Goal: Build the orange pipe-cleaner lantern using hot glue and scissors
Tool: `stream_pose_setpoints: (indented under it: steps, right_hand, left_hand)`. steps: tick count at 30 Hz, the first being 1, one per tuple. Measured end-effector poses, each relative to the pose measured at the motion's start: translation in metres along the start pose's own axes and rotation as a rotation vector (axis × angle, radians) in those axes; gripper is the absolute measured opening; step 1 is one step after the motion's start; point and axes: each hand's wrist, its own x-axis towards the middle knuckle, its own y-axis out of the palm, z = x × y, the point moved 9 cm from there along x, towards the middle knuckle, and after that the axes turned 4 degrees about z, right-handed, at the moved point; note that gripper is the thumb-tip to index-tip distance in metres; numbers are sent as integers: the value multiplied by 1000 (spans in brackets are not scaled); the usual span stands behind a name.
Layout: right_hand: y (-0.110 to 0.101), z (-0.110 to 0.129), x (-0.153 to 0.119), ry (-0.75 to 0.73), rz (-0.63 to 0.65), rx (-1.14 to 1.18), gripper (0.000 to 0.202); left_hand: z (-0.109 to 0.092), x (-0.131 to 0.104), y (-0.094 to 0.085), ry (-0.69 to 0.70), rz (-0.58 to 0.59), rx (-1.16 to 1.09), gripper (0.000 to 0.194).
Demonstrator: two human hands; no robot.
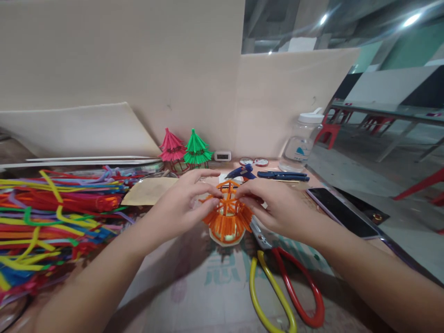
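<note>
Between my hands stands an orange pipe-cleaner pavilion model [227,227], with a fringed skirt, an open frame of bars on top and a pale, many-sided base. My left hand [189,199] holds its upper left side, thumb and fingertips closed at the frame. On the opposite side, my right hand [265,196] has its fingers curled and closed at the frame's upper right; its fingertips are partly hidden. Large scissors [268,249] with one yellow and one red handle lie just right of the model, their blades partly under my right hand.
Bundles of coloured pipe cleaners [62,217] cover the left. Behind stand a pink model [172,147], a green model [197,148], a small digital clock [222,156] and a blue glue gun [241,171]. A utility knife [282,176], water bottle [299,143] and phone [342,211] lie or stand right.
</note>
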Motion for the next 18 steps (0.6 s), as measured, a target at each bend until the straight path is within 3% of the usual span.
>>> stream_pose_setpoints:
  steps: [10,18]
  right_hand:
    - [0,3,-2,-4,30,-25,20]
    - [2,2,-1,-7,34,-39,21]
  left_hand:
    - [-9,0,-2,27,-27,25,26]
    - [-10,0,-2,11,-70,5,19]
